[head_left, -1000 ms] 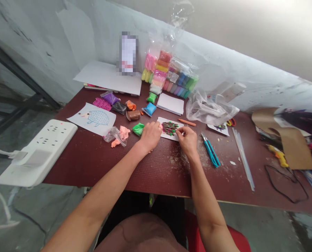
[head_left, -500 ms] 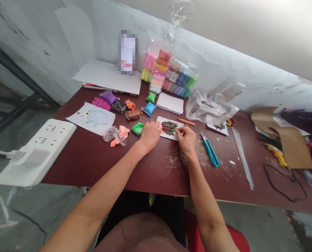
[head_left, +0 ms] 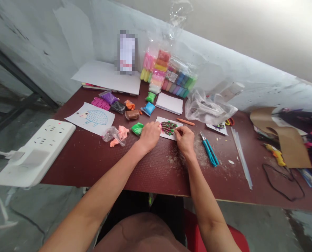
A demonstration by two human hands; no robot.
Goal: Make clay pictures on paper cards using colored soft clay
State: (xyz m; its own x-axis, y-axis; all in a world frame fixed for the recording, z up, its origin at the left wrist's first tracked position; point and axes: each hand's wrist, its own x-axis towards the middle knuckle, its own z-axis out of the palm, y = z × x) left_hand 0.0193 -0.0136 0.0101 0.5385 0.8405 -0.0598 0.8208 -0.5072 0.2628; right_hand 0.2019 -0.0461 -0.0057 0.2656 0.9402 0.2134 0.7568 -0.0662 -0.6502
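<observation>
A small white card (head_left: 178, 125) lies flat, bearing a tree-like patch of dark brown clay strands (head_left: 168, 128) dotted with green and red bits. The left hand (head_left: 150, 136) rests curled against the card's left edge. The right hand (head_left: 184, 140) pinches its fingertips at the patch's lower right.

The right hand (head_left: 184, 140) hides a corner of the clay card (head_left: 168, 128)
</observation>
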